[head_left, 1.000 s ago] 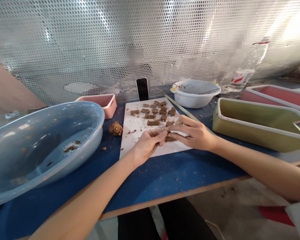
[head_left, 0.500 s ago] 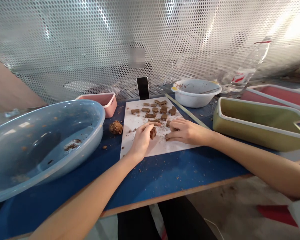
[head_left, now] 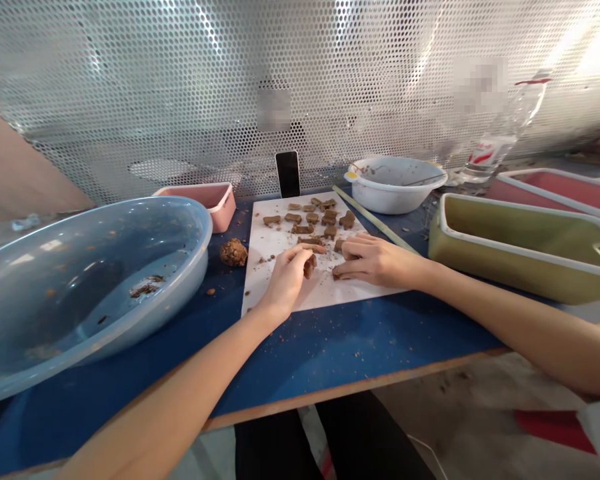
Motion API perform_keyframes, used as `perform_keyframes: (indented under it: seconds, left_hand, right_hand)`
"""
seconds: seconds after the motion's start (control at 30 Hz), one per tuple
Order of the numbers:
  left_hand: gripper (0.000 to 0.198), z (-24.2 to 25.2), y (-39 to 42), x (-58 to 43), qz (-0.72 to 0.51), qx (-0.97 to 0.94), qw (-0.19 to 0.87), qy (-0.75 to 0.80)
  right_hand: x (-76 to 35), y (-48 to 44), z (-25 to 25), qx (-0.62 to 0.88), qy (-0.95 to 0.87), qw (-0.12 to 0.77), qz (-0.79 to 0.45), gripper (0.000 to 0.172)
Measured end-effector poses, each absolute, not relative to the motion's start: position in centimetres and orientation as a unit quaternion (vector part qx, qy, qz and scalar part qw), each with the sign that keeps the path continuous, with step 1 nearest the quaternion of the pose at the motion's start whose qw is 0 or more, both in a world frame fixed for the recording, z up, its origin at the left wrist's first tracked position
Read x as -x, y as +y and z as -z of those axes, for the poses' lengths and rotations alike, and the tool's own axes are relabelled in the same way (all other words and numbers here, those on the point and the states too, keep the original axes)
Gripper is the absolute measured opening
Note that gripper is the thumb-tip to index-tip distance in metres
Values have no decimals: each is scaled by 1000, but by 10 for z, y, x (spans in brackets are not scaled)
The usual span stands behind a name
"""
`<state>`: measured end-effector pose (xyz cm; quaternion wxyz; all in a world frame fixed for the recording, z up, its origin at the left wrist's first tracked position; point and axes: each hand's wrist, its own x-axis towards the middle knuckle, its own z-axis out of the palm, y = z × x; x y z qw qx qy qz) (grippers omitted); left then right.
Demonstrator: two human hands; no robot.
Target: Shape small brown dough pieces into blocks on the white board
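Observation:
My left hand [head_left: 286, 275] curls around a lump of brown clay [head_left: 309, 267] over a white sheet [head_left: 270, 285]. To its right, my right hand [head_left: 373, 259] rests low on the same sheet, fingers bent. A bit of brown clay [head_left: 339, 245] shows at its fingertips; the rest is covered by the fingers. Beyond both hands lie several small shaped clay pieces [head_left: 329, 221], some block-like and some with notched edges. Crumbs of clay are scattered around them. A rough clay ball [head_left: 233, 253] sits on the blue table just left of the sheet.
A large blue basin [head_left: 193, 267] fills the left, with a pink box [head_left: 224, 212] behind it. A phone [head_left: 288, 175] leans on the perforated wall. Rightward are a pale stick [head_left: 375, 220], a white bowl [head_left: 397, 197], a green tub [head_left: 500, 260], a pink tub [head_left: 555, 193] and a bottle [head_left: 495, 143].
The view has shifted very slightly. Both hands keep nearly the same pose and place over the sheet, and the clay pieces lie as before.

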<state>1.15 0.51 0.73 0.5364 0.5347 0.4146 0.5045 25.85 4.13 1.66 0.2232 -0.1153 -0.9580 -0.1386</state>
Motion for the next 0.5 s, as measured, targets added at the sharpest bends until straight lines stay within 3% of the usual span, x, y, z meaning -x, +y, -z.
perform_keyframes:
  seconds: [0.5]
  left_hand:
    - [22, -7, 5, -11, -488, -544, 537, 421]
  right_hand:
    - [-260, 39, -17, 118, -956, 230, 139, 21]
